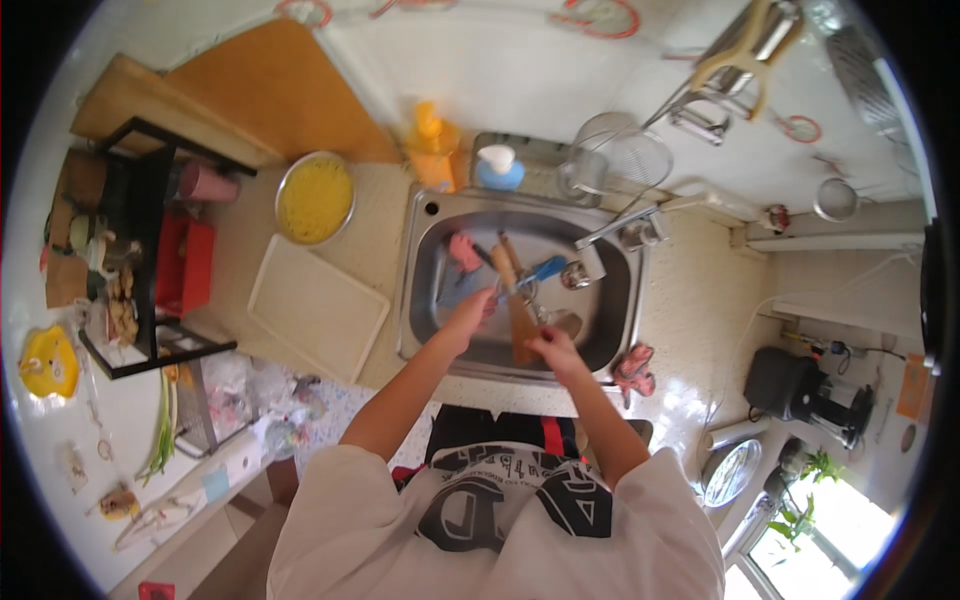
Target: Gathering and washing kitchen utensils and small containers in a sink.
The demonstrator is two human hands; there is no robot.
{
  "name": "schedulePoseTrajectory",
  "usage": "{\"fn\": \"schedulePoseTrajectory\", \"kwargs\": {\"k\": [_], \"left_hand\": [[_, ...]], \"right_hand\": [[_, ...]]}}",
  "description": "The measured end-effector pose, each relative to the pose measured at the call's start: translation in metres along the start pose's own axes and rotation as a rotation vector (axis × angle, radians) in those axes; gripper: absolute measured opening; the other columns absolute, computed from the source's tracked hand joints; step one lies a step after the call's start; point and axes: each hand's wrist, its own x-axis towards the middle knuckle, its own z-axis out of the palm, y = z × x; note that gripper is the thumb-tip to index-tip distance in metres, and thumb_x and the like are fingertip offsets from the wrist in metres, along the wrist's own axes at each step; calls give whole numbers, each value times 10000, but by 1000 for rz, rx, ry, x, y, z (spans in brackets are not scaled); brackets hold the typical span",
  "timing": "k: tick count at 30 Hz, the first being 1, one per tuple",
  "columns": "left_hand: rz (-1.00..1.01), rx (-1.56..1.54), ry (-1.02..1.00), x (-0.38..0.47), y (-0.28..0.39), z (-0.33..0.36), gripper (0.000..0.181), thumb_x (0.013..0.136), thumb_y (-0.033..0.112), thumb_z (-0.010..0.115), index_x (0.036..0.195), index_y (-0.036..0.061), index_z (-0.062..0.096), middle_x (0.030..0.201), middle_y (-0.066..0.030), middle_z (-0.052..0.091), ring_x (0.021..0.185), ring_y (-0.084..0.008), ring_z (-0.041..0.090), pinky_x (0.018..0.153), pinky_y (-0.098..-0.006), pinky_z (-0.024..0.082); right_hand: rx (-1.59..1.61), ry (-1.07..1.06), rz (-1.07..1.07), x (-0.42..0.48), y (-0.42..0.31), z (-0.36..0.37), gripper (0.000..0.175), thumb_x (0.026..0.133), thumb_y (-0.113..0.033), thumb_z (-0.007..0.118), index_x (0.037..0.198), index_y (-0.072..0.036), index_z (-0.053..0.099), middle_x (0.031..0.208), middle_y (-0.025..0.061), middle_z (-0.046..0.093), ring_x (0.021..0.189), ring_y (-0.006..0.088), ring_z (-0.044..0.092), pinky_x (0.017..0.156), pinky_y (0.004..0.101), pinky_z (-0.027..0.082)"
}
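Note:
Over the stainless steel sink (pixel 600 322), my right hand (pixel 556 351) grips the lower edge of a wooden spatula's (pixel 523 326) flat brown blade. My left hand (pixel 478 306) is curled beside the spatula, near where blade and handle meet; what its fingers hold is unclear. A blue brush-like head (pixel 551 268) lies just beyond the hands. Other utensils, partly overlapping and blurred, lie in the basin with a round metal ladle or spoon (pixel 566 322). A pink cloth (pixel 465 252) is at the basin's upper left. The faucet (pixel 592 262) reaches in from the upper right.
Orange (pixel 431 154) and blue (pixel 499 171) pump bottles stand behind the sink, beside wire strainers (pixel 619 154). To the left are a bowl of yellow food (pixel 315 198), a white tray (pixel 319 307) and a black rack (pixel 154 247). Another pink cloth (pixel 635 369) lies at the sink's right corner.

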Motion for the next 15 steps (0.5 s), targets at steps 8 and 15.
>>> {"fn": "schedulePoseTrajectory", "kwargs": {"k": [8, 15], "left_hand": [[218, -364, -178, -54, 107, 47, 557, 1016, 587, 377, 1312, 132, 504, 1048, -99, 643, 929, -249, 656, 893, -437, 519], [550, -293, -344, -112, 187, 83, 446, 1040, 458, 436, 1288, 94, 504, 929, -73, 606, 827, -226, 649, 816, -428, 557]], "right_hand": [[-134, -7, -197, -80, -90, 2, 555, 752, -196, 770, 1223, 25, 574, 1017, 109, 666, 907, 192, 633, 818, 328, 520], [-360, 37, -508, -95, -137, -17, 613, 705, -237, 794, 1225, 5, 576, 1003, 139, 651, 870, 232, 634, 797, 349, 523]]}}
